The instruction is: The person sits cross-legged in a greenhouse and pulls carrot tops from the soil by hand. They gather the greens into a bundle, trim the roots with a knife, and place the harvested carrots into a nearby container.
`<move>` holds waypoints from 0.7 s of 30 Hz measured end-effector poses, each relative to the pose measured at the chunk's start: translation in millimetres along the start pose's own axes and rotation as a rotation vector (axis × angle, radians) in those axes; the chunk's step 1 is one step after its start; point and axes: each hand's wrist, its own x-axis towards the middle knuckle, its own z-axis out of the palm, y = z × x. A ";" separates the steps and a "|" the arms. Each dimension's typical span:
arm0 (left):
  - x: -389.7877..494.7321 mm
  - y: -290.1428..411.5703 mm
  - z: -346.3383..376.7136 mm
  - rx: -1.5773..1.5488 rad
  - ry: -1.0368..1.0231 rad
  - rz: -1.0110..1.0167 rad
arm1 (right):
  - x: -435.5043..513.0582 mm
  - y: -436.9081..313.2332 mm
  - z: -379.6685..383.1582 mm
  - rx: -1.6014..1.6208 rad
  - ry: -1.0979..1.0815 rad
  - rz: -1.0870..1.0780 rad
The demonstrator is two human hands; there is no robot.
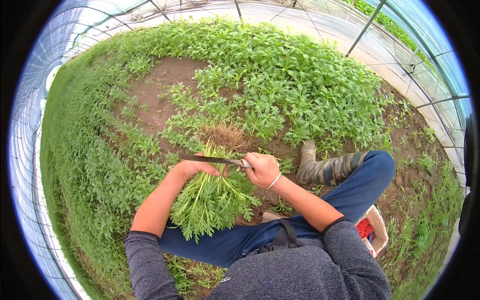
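Note:
My left hand (197,167) is wrapped around the stems of a bunch of leafy greens with lobed leaves (210,206). The leaves hang toward my lap, and the brown roots (227,135) point away from me. In my right hand (262,168) is the pale handle of a knife (213,159). Its dark blade lies across the stems, between the roots and my left thumb, with the tip out to the left. Whether the edge has entered the stems cannot be made out.
Growing greens (292,75) spread ahead and to the left, around a bare soil patch (161,90). My camouflage boot (330,167) rests on soil at the right. Beside my right hip stands a pale container (378,228) with red material inside. Metal poles (365,28) and plastic film enclose the bed.

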 end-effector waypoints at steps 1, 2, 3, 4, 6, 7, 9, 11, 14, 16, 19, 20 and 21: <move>2.3 -0.2 0.4 -0.007 -0.002 0.009 | 0.4 2.3 -0.3 -0.003 -0.002 -0.002; 4.6 0.5 1.0 -0.015 -0.004 0.018 | 0.5 5.2 -0.9 -0.015 -0.008 0.005; 5.5 2.3 1.9 -0.022 -0.006 0.025 | 1.7 5.6 -1.7 -0.025 -0.014 0.013; 7.1 7.0 2.7 0.008 -0.025 0.035 | 1.9 5.4 -2.5 -0.036 -0.020 0.020; 10.1 4.4 -0.4 -0.011 0.009 0.036 | 2.1 -8.7 -12.0 0.001 0.040 0.039; 10.5 4.7 -1.5 -0.020 0.028 0.038 | 2.7 -15.5 -15.8 0.020 0.071 0.045; 10.5 -6.0 -15.9 -0.045 -0.009 0.059 | -2.7 -15.0 -15.0 0.108 0.064 0.054; 8.7 -6.7 -21.5 -0.162 -0.037 0.043 | -6.8 -11.2 -16.4 0.190 0.075 0.085; 4.7 0.4 -22.8 -0.152 -0.044 -0.025 | -15.3 -3.8 -14.3 0.358 0.051 0.235; 4.6 7.1 -19.4 -0.092 -0.071 -0.042 | -15.5 -5.8 -13.6 0.277 0.104 0.139; 1.4 18.2 -8.5 -0.046 -0.061 -0.060 | -18.1 -1.9 -7.9 0.170 0.162 0.060; 3.4 14.9 -9.8 -0.033 -0.080 -0.051 | -17.8 0.0 -4.0 0.142 0.168 0.050; 3.9 13.4 -9.1 -0.023 -0.099 -0.044 | -17.4 0.4 -0.8 0.116 0.171 0.043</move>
